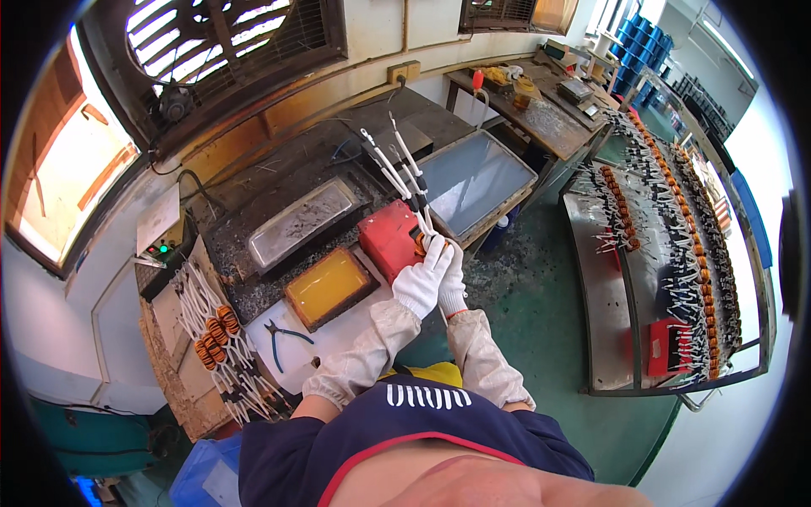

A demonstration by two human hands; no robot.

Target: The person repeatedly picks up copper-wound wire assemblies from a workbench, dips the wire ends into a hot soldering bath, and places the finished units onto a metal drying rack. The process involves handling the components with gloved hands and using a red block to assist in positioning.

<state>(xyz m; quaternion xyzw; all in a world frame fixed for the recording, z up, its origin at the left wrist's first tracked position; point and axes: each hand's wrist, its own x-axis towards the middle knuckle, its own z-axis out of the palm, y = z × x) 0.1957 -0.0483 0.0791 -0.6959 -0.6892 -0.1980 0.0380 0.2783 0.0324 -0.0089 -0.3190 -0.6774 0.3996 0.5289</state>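
Observation:
A copper-wound ring coil [420, 244] with long white-sleeved leads [397, 175] is held in front of me, its leads pointing up and away. My left hand [420, 286], in a white glove, closes on the coil from the left. Beside it my right hand [453, 283], also gloved, has its fingers closed at the coil's right side, partly hidden by the left. Just left of the coil stands a red box [386, 239]. Nearer me is a tray of amber material [328, 287]. Blue-handled cutters [276, 338] lie on the white board to its left.
A long metal pot [304, 221] with a silvery surface sits on the dark bench. Behind my hands is a grey rectangular tray [524, 188]. Several finished-looking coils [218, 331] lie at left; a metal rack [601, 287] at right bears rows of them.

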